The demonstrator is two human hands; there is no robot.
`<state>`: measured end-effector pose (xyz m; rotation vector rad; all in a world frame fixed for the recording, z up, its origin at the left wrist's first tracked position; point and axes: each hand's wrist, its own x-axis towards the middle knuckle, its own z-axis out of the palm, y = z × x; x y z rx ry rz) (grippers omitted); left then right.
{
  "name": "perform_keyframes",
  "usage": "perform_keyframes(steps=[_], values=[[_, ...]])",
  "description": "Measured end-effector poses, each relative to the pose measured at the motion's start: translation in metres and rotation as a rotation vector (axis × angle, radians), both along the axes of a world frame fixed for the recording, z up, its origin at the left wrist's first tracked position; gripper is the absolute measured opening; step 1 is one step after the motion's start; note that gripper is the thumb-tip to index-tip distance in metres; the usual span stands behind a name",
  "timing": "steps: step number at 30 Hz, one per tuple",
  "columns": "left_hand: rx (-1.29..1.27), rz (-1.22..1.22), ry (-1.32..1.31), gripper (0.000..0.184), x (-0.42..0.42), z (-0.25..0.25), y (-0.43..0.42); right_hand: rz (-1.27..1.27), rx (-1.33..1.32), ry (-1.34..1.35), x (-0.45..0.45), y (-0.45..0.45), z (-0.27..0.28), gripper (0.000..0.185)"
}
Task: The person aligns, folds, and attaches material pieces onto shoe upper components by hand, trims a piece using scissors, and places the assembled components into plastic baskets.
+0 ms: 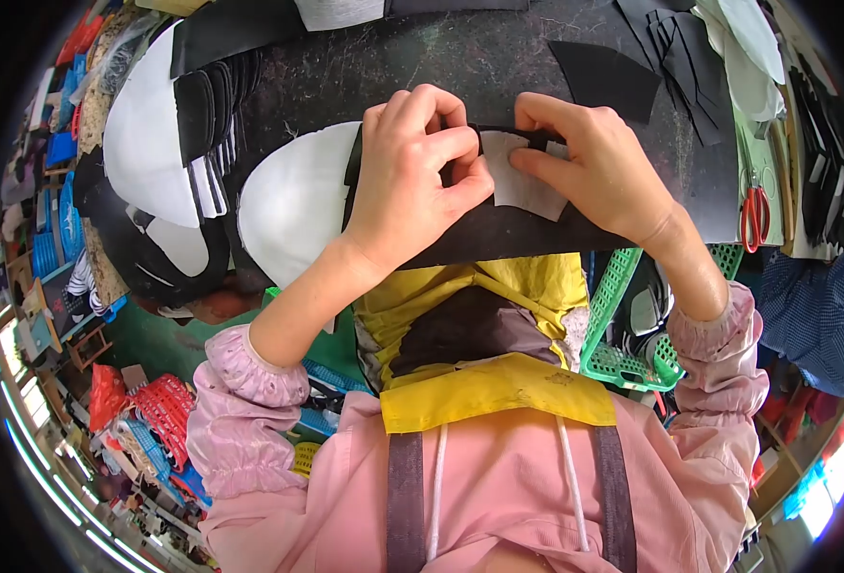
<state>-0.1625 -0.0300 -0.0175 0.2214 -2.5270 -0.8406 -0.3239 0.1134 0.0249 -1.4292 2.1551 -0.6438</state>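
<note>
A flat shoe-upper piece (293, 196), with a white rounded end, a black body and a grey patch (527, 186), lies along the near edge of the dark worktop. My left hand (417, 172) is closed over its black middle, thumb and bent fingers pinching at the upper edge by the grey patch. On the other side of the patch, my right hand (584, 162) pinches the same dark edge between thumb and forefinger. The fingers partly hide what lies between them. Left of my left hand sits a stack of similar black-and-white pieces (214, 110).
Loose black pieces (605, 78) lie at the back right of the worktop (384, 76). Red-handled scissors (754, 215) are at its right side. Below the near edge stands a green plastic basket (608, 306) with pieces inside. Another white rounded piece (150, 115) is at the left.
</note>
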Motion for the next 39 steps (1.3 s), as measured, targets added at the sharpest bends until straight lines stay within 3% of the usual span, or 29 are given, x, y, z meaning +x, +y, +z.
perform_keyframes(steps=[8,17,20,24,29,36,39], values=[[-0.017,-0.024,0.079,0.016,0.000,0.001,0.002,0.002,0.048,-0.023,0.002,-0.001,0.011,0.028],[-0.065,-0.110,0.025,0.017,-0.003,0.003,-0.005,0.104,0.017,0.169,0.003,-0.006,0.002,0.023],[-0.107,-0.079,-0.007,0.017,-0.004,0.005,-0.006,0.080,-0.407,0.560,0.002,0.000,-0.001,0.021],[-0.111,-0.107,-0.064,0.017,-0.004,0.008,-0.009,0.127,-0.328,0.371,0.031,0.026,-0.006,0.024],[0.051,-0.231,-0.185,0.018,-0.011,0.013,-0.021,0.071,-0.398,0.408,0.036,0.035,-0.012,0.024],[-0.137,-0.345,-0.192,0.015,-0.018,0.022,-0.034,0.017,-0.449,0.413,0.035,0.030,-0.019,0.013],[-0.185,-0.350,-0.036,0.016,-0.012,0.020,-0.041,0.031,-0.456,0.441,0.037,0.032,-0.018,0.012]])
